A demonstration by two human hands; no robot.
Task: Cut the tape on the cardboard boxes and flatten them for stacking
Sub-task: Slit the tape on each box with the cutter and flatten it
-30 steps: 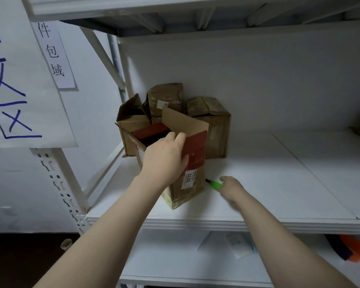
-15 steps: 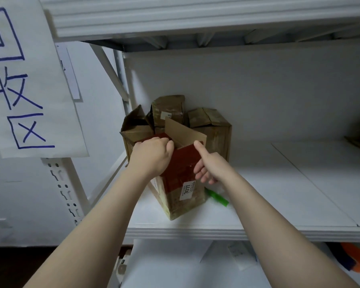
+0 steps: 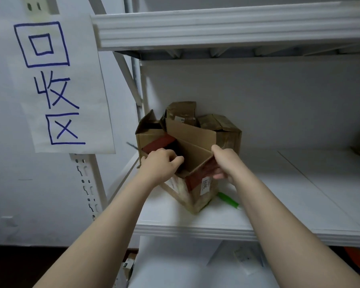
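A small cardboard box (image 3: 197,194) with red tape and a white label stands open on the white shelf (image 3: 279,204), near its front edge. My left hand (image 3: 160,165) grips the box's left wall at the rim. My right hand (image 3: 227,163) holds the right flap, fingers curled round its edge. Both flaps are spread apart and the inside shows. A green cutter (image 3: 229,201) lies on the shelf just right of the box, under my right forearm, with no hand on it.
Behind the open box stand several more worn cardboard boxes (image 3: 222,129) against the shelf's back wall. A paper sign (image 3: 58,84) with blue characters hangs on the left upright. A shelf board (image 3: 216,28) runs overhead. A lower shelf holds small packets (image 3: 245,260).
My right hand left the green cutter on the shelf and came up to the box's right flap. Both hands have since pulled the flaps apart, opening the top.
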